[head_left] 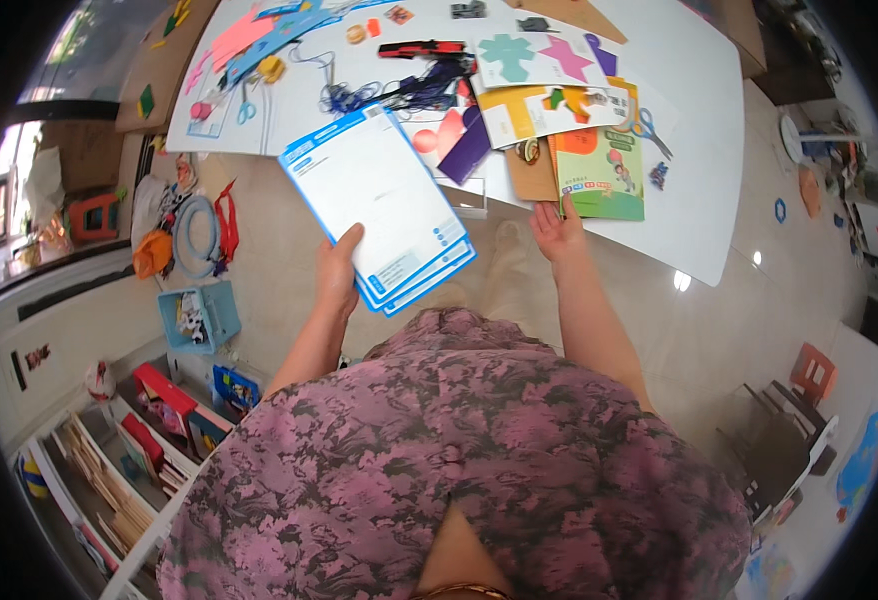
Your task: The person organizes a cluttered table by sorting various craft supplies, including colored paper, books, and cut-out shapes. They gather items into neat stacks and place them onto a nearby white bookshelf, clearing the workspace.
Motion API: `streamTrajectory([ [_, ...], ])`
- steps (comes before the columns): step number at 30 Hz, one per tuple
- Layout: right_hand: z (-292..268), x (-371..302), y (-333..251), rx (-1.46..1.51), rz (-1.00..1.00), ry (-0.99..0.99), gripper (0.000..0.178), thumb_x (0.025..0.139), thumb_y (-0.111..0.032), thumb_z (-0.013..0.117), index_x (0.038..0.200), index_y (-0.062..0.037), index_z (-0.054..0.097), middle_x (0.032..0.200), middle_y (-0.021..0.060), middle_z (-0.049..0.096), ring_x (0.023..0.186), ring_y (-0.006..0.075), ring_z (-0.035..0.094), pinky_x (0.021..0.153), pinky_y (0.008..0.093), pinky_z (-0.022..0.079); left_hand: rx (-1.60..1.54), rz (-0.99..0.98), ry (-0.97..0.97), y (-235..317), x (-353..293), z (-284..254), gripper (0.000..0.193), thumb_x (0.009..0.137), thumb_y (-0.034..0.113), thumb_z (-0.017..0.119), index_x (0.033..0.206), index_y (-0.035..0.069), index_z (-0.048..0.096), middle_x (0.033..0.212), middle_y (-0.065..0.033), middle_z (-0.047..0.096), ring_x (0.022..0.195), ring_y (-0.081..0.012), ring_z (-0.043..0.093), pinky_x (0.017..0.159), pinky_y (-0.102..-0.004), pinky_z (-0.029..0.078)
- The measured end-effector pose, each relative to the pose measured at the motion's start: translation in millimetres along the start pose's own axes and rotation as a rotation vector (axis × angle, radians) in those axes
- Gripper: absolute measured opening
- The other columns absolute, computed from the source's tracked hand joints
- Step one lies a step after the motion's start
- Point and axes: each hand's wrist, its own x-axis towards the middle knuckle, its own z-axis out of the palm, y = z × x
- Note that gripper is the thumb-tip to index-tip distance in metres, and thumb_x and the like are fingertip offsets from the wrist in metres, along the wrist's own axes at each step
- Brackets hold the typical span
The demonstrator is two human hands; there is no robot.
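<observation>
In my left hand (337, 268) is a stack of white sheets with blue borders (384, 200), tilted in front of the table's near edge. The thumb lies on top, and the fingers are hidden beneath. My right hand (557, 232) is palm up at the table edge. Its thumb laps over the lower left corner of a green and orange booklet (614, 185), with the fingers low beside a brown paper piece (531, 178). Beyond these lie a yellow sheet (504, 105), a white card with teal and pink cut-out shapes (529, 58) and a purple piece (464, 150).
The white table (699, 190) carries tangled dark cord (399, 92), blue-handled scissors (649, 130), small scissors (246, 108) and pink paper (244, 40). On the floor at left stands a light-blue bin (221, 312), near a shelf unit of books (94, 480). A dark chair (779, 440) stands at right.
</observation>
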Motion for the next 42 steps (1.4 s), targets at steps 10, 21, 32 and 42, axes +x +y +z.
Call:
streamTrajectory([
  [10,-22.1,-4.3,-67.6,-0.016,-0.412,-0.022,0.008,0.088,-0.010,0.052,0.093,-0.0040,0.051,0.071,0.0058,0.058,0.051,0.0133,0.052,0.041,0.0218,0.037,0.031,-0.008,-0.010,-3.6,3.0,5.2,0.037,0.085,0.013,0.056,0.113,-0.011,0.047,0.106,-0.0196,0.058,0.090,-0.0255,0.061,0.078,-0.0329,0.049],
  [21,-33.1,-76.8,-169.2,-0.214,-0.520,0.091,0.013,0.085,-0.014,0.058,0.083,-0.0016,0.052,0.059,0.0045,0.054,0.043,0.0114,0.049,0.038,0.0210,0.037,0.054,0.000,-0.022,-0.9,2.2,12.4,0.038,0.086,0.013,0.055,0.115,-0.011,0.045,0.107,-0.0196,0.058,0.091,-0.0246,0.060,0.079,-0.0319,0.049],
  [32,-122.6,-24.1,-211.6,-0.153,-0.481,0.120,0.016,0.090,-0.016,0.052,0.102,-0.0047,0.051,0.083,0.0057,0.062,0.069,0.0133,0.059,0.055,0.0251,0.047,0.130,0.020,-0.016,4.0,4.4,24.9,0.038,0.087,0.015,0.056,0.115,-0.010,0.046,0.108,-0.0187,0.058,0.092,-0.0236,0.060,0.079,-0.0321,0.049],
  [42,-139.8,-15.5,-200.9,-0.314,-0.315,0.292,0.018,0.088,-0.024,0.057,0.083,-0.0068,0.055,0.058,-0.0006,0.053,0.046,0.0084,0.050,0.042,0.0193,0.041,0.152,0.004,-0.016,-0.8,14.8,33.3,0.038,0.087,0.016,0.057,0.116,-0.007,0.046,0.107,-0.0169,0.057,0.090,-0.0211,0.060,0.078,-0.0312,0.049],
])
